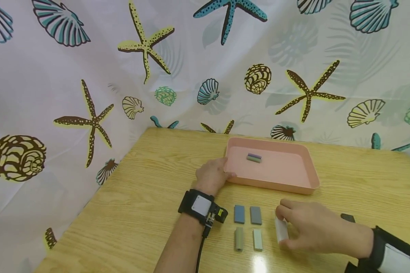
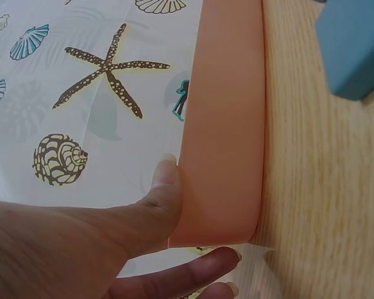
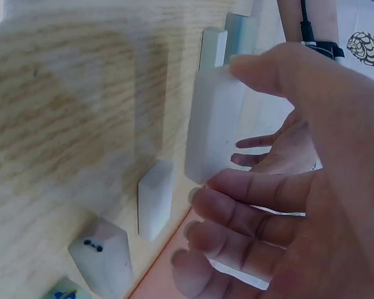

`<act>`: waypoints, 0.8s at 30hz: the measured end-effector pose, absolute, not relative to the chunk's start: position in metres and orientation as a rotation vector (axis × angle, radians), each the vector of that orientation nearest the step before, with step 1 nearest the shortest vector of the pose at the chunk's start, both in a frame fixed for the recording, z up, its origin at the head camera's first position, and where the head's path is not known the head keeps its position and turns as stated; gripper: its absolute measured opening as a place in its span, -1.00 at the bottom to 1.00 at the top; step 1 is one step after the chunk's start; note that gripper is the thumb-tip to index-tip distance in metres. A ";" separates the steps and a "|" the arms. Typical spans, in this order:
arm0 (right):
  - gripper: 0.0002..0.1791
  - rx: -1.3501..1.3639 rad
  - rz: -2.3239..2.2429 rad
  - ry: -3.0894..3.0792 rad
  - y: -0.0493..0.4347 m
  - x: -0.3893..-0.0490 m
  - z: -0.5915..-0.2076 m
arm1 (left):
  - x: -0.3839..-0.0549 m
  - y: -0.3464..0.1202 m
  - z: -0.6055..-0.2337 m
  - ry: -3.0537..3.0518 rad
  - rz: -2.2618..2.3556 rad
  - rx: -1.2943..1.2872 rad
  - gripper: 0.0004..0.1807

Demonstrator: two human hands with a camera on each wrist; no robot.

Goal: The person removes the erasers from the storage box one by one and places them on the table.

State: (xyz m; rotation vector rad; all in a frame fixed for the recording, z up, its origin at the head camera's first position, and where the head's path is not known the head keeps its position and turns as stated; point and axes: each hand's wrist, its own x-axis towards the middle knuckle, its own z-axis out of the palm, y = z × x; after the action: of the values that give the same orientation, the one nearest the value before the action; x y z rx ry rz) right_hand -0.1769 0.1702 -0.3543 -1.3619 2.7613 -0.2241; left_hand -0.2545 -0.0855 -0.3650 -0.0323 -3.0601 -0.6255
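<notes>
A shallow pink tray (image 1: 273, 184) stands at the back of the table. My left hand (image 1: 212, 175) holds its near left corner, the thumb (image 2: 166, 177) at the front rim and the fingers along the left side. My right hand (image 1: 314, 227) pinches a white rectangular block (image 3: 215, 124) by its two ends, between thumb and forefinger, to the right of several small blocks. The other right fingers are loosely bent. Inside the tray, a purple stick-like block (image 1: 254, 156) and a green one (image 1: 254, 159) lie side by side.
In front of the tray lie a blue block (image 1: 239, 214), a grey block (image 1: 256, 215), an olive block (image 1: 239, 239) and a pale green block (image 1: 257, 239). A dark object (image 1: 347, 218) sits beyond my right wrist. A patterned cloth (image 1: 191, 64) hangs behind the table.
</notes>
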 end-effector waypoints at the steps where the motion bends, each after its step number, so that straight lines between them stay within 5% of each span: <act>1: -0.51 -1.358 -0.207 2.744 0.170 -0.176 -0.355 | -0.254 -0.086 -0.365 -3.060 -0.631 -0.032 -0.33; 24: -0.49 -1.351 -0.179 2.685 0.167 -0.171 -0.369 | -0.254 -0.086 -0.364 -3.049 -0.639 -0.047 -0.33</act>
State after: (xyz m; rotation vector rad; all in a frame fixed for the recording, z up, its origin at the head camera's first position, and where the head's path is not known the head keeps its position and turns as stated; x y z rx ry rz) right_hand -0.1709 0.1666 -0.3688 -1.3511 2.6847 -0.1788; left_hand -0.2537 -0.0857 -0.3644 -0.0465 -3.0488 -0.6392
